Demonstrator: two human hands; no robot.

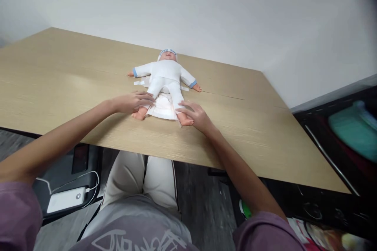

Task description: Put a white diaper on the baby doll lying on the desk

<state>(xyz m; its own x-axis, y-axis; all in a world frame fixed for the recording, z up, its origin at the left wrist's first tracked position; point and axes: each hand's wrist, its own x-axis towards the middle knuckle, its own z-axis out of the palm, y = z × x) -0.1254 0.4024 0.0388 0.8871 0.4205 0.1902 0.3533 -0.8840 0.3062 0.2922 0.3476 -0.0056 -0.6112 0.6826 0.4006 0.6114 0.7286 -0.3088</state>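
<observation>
A baby doll (167, 71) in a white suit with blue cuffs lies on its back on the table, arms spread and legs apart. Beneath its hips and between its legs an unfolded white diaper (162, 106) is spread, with its side tabs sticking out near the doll's waist. My left hand (134, 102) rests over the lower leg on the left, fingers stretched out across it. Over the other lower leg lies my right hand (196, 113), its fingers extended and slightly apart. Both of the doll's bare feet show below my hands.
The wooden table (73, 62) meets a white wall at the back. Below its front edge on the left, a white power bank (66, 200) with a cable and a dark phone (80, 158) lie on a black seat. A blurred teal item (353, 129) is at the far right.
</observation>
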